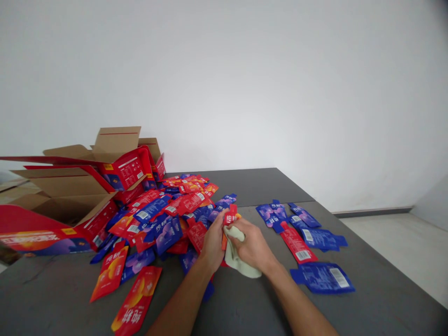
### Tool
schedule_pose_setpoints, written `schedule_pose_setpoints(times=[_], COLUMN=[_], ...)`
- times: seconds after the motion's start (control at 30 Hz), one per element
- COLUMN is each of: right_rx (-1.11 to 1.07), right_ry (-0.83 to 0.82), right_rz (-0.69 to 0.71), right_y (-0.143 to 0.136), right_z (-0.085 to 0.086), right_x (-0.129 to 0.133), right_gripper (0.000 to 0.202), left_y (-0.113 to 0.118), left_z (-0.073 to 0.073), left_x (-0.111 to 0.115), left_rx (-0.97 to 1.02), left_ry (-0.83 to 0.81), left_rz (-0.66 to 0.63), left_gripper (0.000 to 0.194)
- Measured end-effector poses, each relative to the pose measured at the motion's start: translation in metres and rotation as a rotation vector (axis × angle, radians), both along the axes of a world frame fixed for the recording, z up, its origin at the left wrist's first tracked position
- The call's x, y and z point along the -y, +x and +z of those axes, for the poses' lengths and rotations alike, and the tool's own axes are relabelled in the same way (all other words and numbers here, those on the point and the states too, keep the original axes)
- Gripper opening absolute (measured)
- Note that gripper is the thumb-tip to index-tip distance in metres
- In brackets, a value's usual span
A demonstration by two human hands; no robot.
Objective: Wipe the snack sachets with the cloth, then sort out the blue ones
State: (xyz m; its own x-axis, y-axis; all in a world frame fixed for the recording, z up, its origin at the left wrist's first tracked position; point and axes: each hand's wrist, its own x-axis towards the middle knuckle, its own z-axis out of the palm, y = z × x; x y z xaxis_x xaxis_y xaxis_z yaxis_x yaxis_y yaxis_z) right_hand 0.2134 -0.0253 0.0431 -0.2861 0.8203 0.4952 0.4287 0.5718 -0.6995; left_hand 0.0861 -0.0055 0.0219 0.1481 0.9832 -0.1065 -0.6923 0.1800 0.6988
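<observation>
My left hand [214, 238] is closed on a red pouch [231, 215] at the middle of the table, its top end showing above my fingers. Pressed against that pouch, my right hand [252, 242] grips a pale green cloth [238, 262], which hangs down below my fingers. The two hands are side by side. To their left spreads a large heap of red and blue pouches [168, 233]. On the right lie several blue pouches [324, 277] and a red pouch [297, 242], flat and apart from the heap.
Open red cardboard boxes [101, 224] with brown insides stand at the left, their flaps raised. Two red pouches lie near the front left edge of the dark table [245, 186]. A white wall [280, 93] rises behind, and pale floor [402, 242] shows at the right.
</observation>
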Motion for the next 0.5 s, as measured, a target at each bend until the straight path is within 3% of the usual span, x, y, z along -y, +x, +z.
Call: schedule_pose_setpoints(times=[0.13, 0.23, 0.5], right_rx=[-0.063, -0.136, 0.003], right_ry=[0.073, 0.12, 0.073], right_rz=[-0.214, -0.313, 0.035], right_y=[0.002, 0.007, -0.011], right_z=[-0.009, -0.014, -0.01], right_x=[-0.007, -0.012, 0.003], right_gripper=[0.021, 0.022, 0.037], left_y=[0.001, 0.004, -0.009], left_z=[0.013, 0.014, -0.006], left_x=[0.011, 0.013, -0.003], left_rx=[-0.062, -0.072, -0.162], left_ry=[-0.024, 0.026, 0.115], left_rz=[-0.074, -0.06, 0.274], left_gripper=[0.045, 0.046, 0.04])
